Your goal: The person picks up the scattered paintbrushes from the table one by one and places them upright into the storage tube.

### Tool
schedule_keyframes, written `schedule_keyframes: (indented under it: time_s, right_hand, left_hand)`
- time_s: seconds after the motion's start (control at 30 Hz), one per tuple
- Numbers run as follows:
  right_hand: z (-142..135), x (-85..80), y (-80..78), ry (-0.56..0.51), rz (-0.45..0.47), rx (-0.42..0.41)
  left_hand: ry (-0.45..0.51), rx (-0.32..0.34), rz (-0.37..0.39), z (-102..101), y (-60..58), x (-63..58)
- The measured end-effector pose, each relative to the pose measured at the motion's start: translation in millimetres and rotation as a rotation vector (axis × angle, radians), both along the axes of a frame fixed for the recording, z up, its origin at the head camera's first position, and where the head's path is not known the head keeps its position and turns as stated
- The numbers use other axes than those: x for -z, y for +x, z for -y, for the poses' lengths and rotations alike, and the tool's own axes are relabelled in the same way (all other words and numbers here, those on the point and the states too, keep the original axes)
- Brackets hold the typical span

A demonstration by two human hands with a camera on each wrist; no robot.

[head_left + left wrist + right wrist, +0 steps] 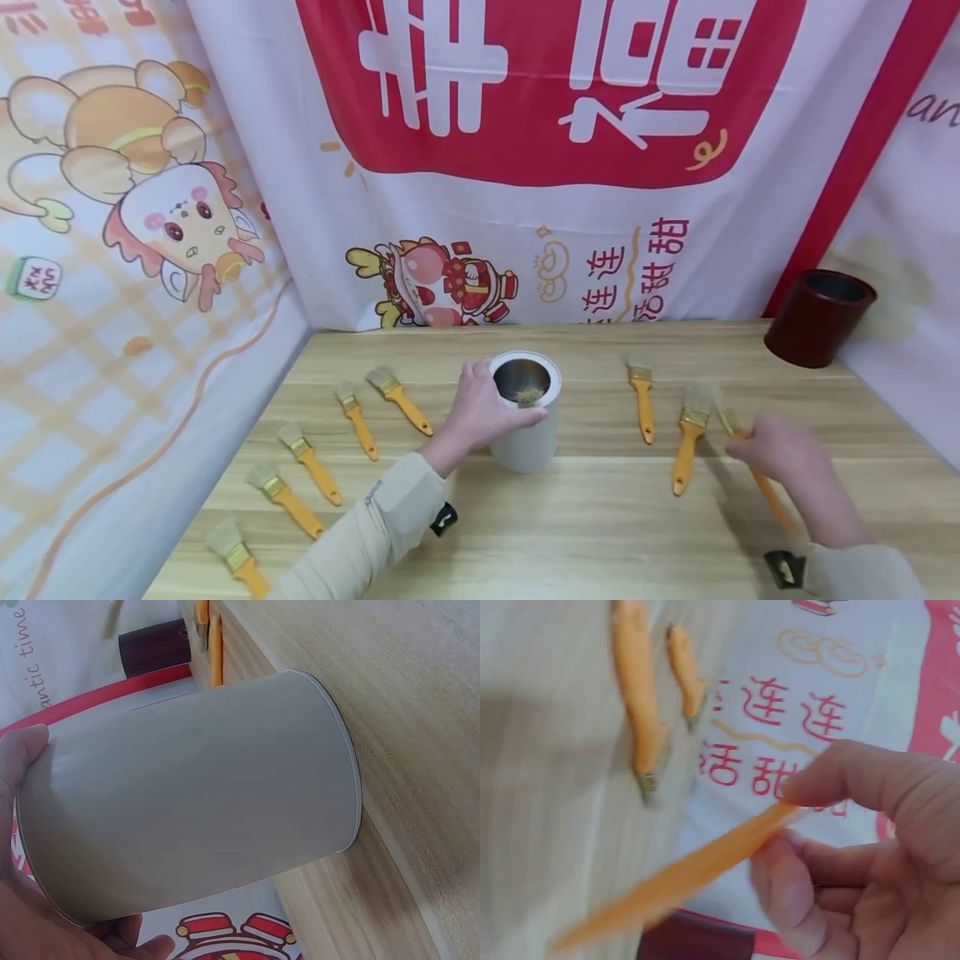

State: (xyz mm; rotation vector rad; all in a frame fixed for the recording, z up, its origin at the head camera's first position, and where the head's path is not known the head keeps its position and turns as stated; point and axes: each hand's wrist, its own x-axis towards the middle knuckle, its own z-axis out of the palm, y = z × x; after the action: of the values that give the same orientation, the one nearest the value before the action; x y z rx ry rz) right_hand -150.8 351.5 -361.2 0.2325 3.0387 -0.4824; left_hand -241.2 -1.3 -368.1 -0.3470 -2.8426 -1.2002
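Note:
My left hand [487, 412] grips a white cylindrical can [525, 446] round its rim, fingers at the far side and thumb at the near side. The can stands upright with its open top up, and something tan like bristles [530, 395] shows inside. In the left wrist view the can's plain side [195, 795] fills the middle. My right hand [783, 454] pinches a paintbrush [682, 877] by its orange handle between thumb and fingers, blurred and tilted. Two more paintbrushes, a wide one [687, 450] and a narrower one [642, 400], lie left of that hand.
Several orange-handled paintbrushes, one a small brush [358, 421], lie along the left of the wooden table [600, 533]. A dark red cylinder [813, 325] stands at the back right corner. Printed cloth [315, 250] hangs behind and along the sides.

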Motion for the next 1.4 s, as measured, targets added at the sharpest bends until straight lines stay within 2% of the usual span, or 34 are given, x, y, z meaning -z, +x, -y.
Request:
schedule_keyframes:
  time_s: [0.13, 0.23, 0.43, 0.57, 0.67, 0.77, 0.87, 1.0, 1.2, 1.4]
  right_hand:
    - [13.2, -13.0, -5.4, -0.028, -0.171, -0.008]
    - [25.2, -17.7, -11.2, -0.098, -0.289, -0.007]
    - [51.3, -26.5, -27.0, -0.394, -0.555, -0.030]
    - [80.3, -40.6, -36.7, -0.605, -0.632, -0.114]
    - [106.7, -49.7, -44.8, -0.738, -0.694, -0.216]
    - [132.4, -49.3, -50.6, -0.829, -0.713, -0.341]
    - [153.4, -39.3, -51.9, -0.849, -0.686, -0.421]
    - [168.6, -25.2, -53.5, -0.805, -0.661, -0.440]
    - [175.7, -21.3, -65.1, -0.632, -0.693, -0.457]
    - [178.5, -19.5, -74.8, -0.479, -0.569, -0.392]
  left_hand:
    - [0.010, -0.003, 0.014, 3.1, 0.2, -2.2]
    - [0.002, -0.019, 0.016, 5.7, 0.3, -3.7]
    - [-0.008, -0.008, 0.001, 3.7, -4.2, -6.3]
    - [-0.014, -0.007, -0.011, 0.8, -5.1, -7.2]
    - [-0.008, -0.002, -0.014, -0.5, -3.4, -6.2]
    - [0.005, -0.004, -0.014, 1.4, 1.9, -0.5]
    - [-0.001, -0.014, 0.010, 5.2, 9.2, 8.8]
    - [-0.002, -0.019, 0.061, 6.7, 14.7, 15.2]
    - [0.013, -0.017, 0.054, 3.0, 9.4, 9.8]
    - [-0.022, -0.007, -0.001, 0.6, 3.1, 4.9]
